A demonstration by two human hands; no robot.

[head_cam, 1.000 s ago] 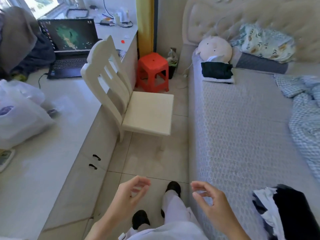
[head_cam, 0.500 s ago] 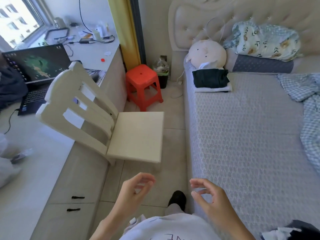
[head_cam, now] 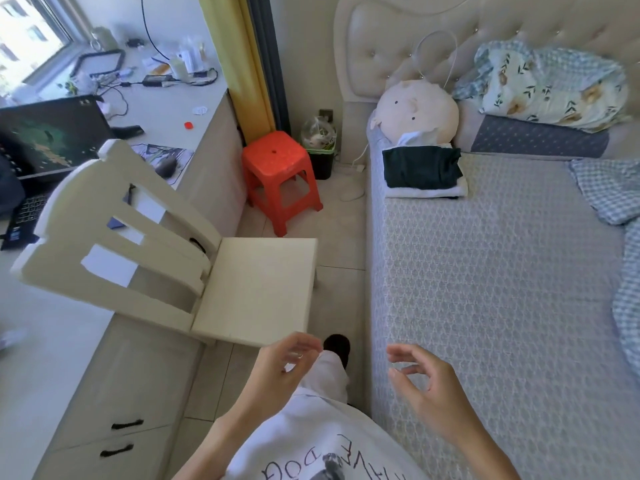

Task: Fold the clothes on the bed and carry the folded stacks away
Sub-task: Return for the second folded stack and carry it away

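Note:
A folded stack (head_cam: 423, 171), dark green on top of white, lies at the head of the bed (head_cam: 485, 289), in front of a round plush pillow (head_cam: 415, 112). My left hand (head_cam: 280, 372) hovers over the floor beside the bed with its fingers loosely curled, holding nothing. My right hand (head_cam: 426, 386) hovers over the bed's near edge, fingers loosely curled too and empty. Both hands are far from the stack.
A cream chair (head_cam: 256, 289) stands in the aisle to the left, an orange stool (head_cam: 280, 174) and a small bin (head_cam: 318, 147) beyond it. A long desk (head_cam: 166, 109) with a laptop (head_cam: 45, 133) runs along the left. Checked bedding (head_cam: 616, 202) lies on the bed's right side.
The view has advanced along the aisle toward the head of the bed. The clothes pile at the lower right has left the frame. Both hands stay empty in front of me.

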